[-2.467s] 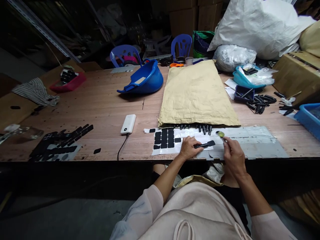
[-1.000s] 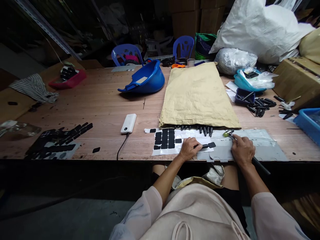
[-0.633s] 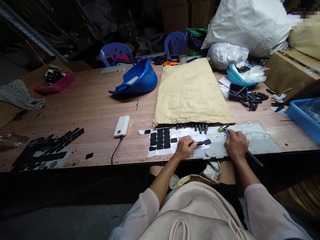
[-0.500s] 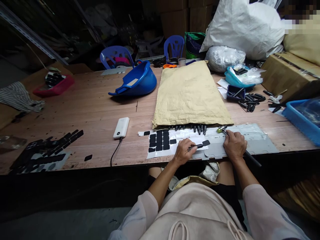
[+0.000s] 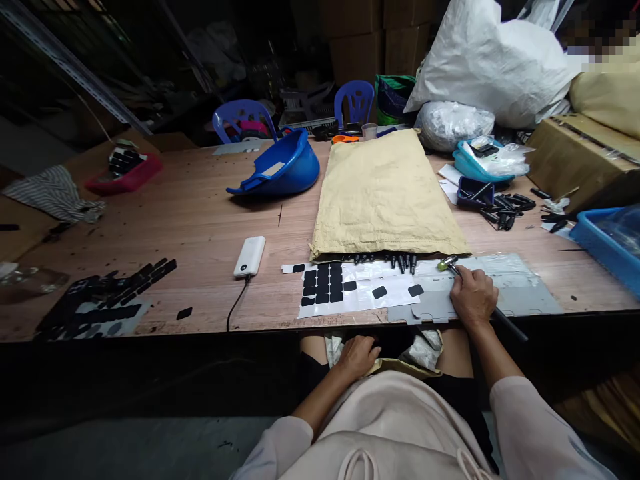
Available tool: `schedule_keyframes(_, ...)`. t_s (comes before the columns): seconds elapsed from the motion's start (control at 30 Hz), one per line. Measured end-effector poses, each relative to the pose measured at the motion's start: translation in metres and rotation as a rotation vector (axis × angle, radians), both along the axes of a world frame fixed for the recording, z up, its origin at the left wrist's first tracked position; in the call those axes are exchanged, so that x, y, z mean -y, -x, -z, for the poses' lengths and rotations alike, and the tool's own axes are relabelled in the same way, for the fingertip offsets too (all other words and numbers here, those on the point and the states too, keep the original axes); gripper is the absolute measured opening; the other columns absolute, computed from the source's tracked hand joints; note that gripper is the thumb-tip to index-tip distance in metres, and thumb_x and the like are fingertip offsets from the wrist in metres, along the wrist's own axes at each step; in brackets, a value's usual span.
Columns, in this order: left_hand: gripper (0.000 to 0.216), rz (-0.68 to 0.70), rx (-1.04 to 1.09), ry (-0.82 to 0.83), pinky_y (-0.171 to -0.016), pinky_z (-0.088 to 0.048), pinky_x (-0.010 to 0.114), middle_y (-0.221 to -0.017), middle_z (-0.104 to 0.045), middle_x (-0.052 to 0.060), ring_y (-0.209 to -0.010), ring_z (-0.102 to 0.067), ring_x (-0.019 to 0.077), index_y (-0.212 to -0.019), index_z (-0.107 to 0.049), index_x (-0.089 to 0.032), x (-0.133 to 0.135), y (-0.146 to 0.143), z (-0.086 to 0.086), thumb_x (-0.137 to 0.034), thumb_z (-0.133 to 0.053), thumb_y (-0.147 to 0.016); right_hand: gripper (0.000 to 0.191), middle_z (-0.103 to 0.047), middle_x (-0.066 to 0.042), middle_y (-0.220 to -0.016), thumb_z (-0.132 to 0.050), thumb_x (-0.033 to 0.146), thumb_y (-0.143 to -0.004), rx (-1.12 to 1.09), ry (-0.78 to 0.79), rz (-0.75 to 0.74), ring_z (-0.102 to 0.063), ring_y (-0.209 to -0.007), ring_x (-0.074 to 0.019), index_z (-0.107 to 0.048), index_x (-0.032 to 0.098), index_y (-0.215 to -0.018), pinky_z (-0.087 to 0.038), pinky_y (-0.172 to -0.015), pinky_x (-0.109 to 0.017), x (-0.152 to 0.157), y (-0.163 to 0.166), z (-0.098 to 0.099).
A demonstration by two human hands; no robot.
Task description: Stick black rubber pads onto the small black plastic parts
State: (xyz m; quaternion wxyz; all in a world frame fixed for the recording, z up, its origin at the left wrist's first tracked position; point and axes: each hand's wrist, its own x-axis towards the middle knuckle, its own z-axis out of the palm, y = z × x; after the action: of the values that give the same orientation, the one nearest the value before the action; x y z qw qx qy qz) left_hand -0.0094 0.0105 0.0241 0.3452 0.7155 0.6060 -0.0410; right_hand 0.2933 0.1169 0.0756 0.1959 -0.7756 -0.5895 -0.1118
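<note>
My right hand [image 5: 474,297] is closed around the dark handle of a small hammer [image 5: 511,325]. Its head, with a yellowish face, sticks out past the fingers over a grey board [image 5: 530,303]. Low over my lap, my left hand [image 5: 356,357] is below the table edge with its fingers curled; what they hold, if anything, is lost in the dark. Beside it an open bag [image 5: 425,350] rests between my legs. On the table a white backing sheet [image 5: 360,307] carries rows of black rounded stickers [image 5: 323,283]. Separate ones lie to the right.
Black tube ends [image 5: 403,261] poke from under a tan paper sack [image 5: 390,200]. A white power bank [image 5: 250,257] with a cable lies left. Further back are a blue basin [image 5: 295,163], a teal basket [image 5: 483,167] and loose black tubes [image 5: 507,210].
My left hand has moved from the sticker sheet down to my lap; the black tube it held is out of sight. My right hand stays on the hammer. The view has shifted slightly.
</note>
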Motion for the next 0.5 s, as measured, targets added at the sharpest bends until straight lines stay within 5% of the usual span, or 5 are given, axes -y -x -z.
schedule_keyframes(0.13,0.018,0.085,0.316,-0.128,-0.085,-0.055,0.03,-0.101,-0.081,0.006,-0.094,-0.074,0.0215,-0.102,-0.081,-0.022,-0.007,-0.006,-0.031,-0.026,-0.066,-0.093,0.034,-0.064,-0.012,-0.1,-0.05,0.029,-0.101,0.019,-0.012,0.0,-0.045,-0.086,-0.0219,-0.074,0.019,-0.123,-0.017,-0.071,-0.035,0.0,-0.001,0.002)
schedule_keyframes(0.23,0.017,-0.069,0.459,-0.353,-0.076,-0.051,0.026,-0.088,-0.078,0.003,-0.078,-0.069,0.0164,-0.092,-0.08,-0.021,-0.038,-0.005,-0.062,-0.025,-0.065,-0.095,0.034,-0.064,-0.012,-0.1,-0.05,0.029,-0.101,0.023,-0.012,-0.004,-0.045,-0.086,-0.0221,-0.074,0.019,-0.123,-0.017,-0.071,-0.035,0.0,-0.001,0.002)
schedule_keyframes(0.37,0.015,-0.422,0.262,-0.622,-0.076,-0.049,0.028,-0.092,-0.074,0.006,-0.081,-0.067,0.018,-0.102,-0.079,-0.02,-0.111,0.006,-0.091,-0.023,-0.067,-0.094,0.032,-0.063,-0.012,-0.099,-0.052,0.028,-0.1,0.018,-0.011,-0.008,-0.043,-0.085,-0.0216,-0.074,0.019,-0.122,-0.016,-0.071,-0.035,0.0,-0.001,0.002)
schedule_keyframes(0.5,0.02,-0.535,0.069,-0.567,-0.075,-0.049,0.029,-0.11,-0.073,0.01,-0.095,-0.069,0.0223,-0.11,-0.079,-0.019,-0.161,0.012,-0.097,-0.022,-0.068,-0.093,0.031,-0.063,-0.011,-0.098,-0.053,0.027,-0.1,0.018,-0.011,-0.006,-0.043,-0.083,-0.0211,-0.074,0.019,-0.121,-0.016,-0.071,-0.035,0.0,-0.001,0.002)
